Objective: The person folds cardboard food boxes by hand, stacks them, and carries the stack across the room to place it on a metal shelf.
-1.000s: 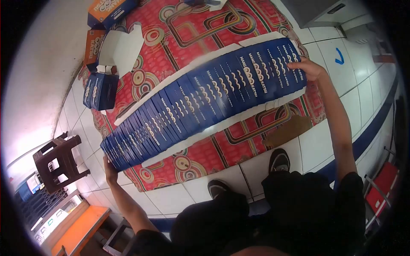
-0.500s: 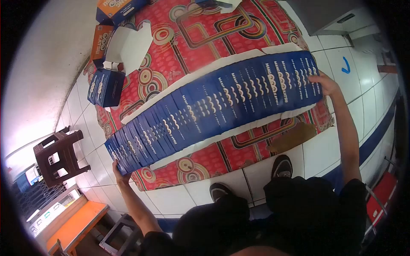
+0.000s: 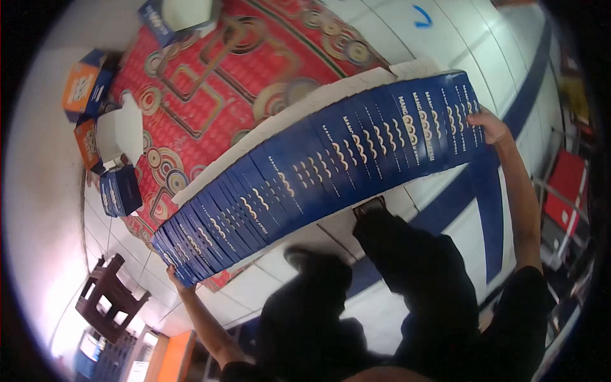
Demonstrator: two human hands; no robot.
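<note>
A long, slightly bowed row of flat blue cartons (image 3: 318, 169) with white and pale print spans the view, its left end lower than its right. My left hand (image 3: 180, 280) is closed on the lower left end of the row. At the right end, my right hand (image 3: 490, 125) grips the outermost carton, thumb on the near face. White carton flaps (image 3: 299, 111) stick out along the far edge. The row is held up above the floor, in front of my legs.
A red patterned mat (image 3: 210, 76) lies on white floor tiles. Blue and orange boxes (image 3: 81, 88) and an open white-flapped box (image 3: 119, 135) stand along its left side. A dark brown stool (image 3: 109, 298) is at the lower left, a red chair (image 3: 565, 191) at the right.
The view has turned, and the mat, boxes and stool have shifted left and lower or out of view. My feet have moved. Both hands still hold the row's ends.
</note>
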